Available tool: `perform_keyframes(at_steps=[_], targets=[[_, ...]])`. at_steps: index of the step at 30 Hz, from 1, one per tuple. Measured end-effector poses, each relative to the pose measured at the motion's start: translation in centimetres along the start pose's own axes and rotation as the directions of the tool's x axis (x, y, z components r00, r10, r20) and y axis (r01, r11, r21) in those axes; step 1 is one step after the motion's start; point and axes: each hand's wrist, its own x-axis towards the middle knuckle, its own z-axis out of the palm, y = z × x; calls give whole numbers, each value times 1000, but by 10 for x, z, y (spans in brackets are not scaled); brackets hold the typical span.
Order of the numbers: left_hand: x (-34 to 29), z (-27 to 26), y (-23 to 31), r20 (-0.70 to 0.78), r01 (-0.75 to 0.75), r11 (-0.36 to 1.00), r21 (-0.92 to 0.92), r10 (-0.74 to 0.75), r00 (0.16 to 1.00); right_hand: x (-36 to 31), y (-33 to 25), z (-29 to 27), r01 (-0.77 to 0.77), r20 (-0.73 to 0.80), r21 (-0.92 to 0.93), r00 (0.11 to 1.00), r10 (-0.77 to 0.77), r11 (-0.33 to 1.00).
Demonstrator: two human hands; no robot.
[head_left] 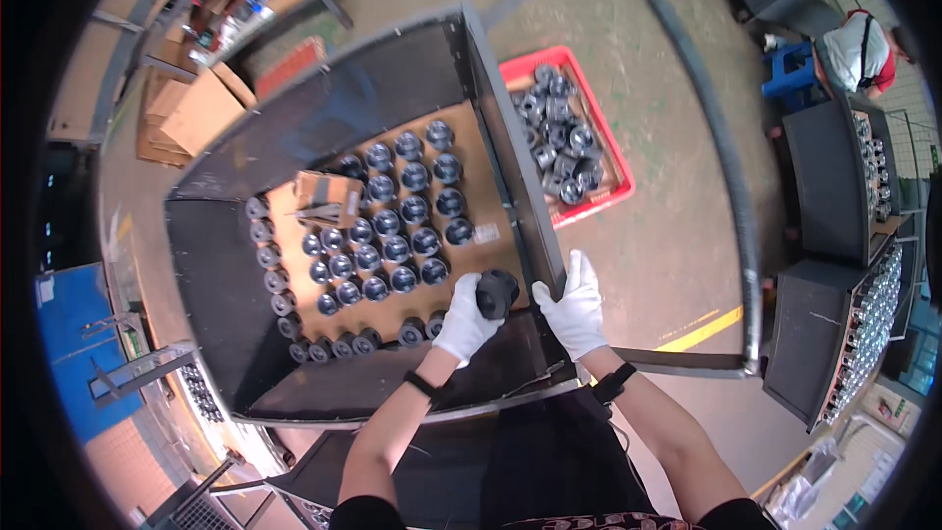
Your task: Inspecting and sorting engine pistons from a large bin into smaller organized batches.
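Note:
My left hand (465,326), in a white glove, is closed on a dark cylindrical metal part (497,291) near the front right corner inside a large black metal bin (231,344). On the brown cardboard sheet (294,198) at the bin's bottom stand rows of similar round metal parts (395,248), many with shiny tops. My right hand (574,312), also gloved, is open at the bin's right wall, fingers stretched upward and thumb near the rim. I cannot tell whether it touches the rim.
A red crate (608,157) heaped with metal parts sits right of the bin. In the bin lies a small cardboard box (327,188). A curved metal rail (721,137) runs farther right, before more black bins (814,334). A person (860,54) is at the far right.

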Motion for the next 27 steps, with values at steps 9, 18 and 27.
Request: perform_keyframes(at_steps=[9, 18, 27], targets=[[-126, -49, 289, 391, -694, 615, 375, 574, 720, -92, -89, -261, 18, 252, 605, 944, -213, 796], [-206, 33, 347, 528, 21, 850, -527, 308, 791, -192, -8, -396, -238, 221, 967, 962, -162, -92], [-222, 121, 398, 602, 569, 277, -774, 43, 797, -262, 34, -416, 6, -55, 952, 987, -151, -307]])
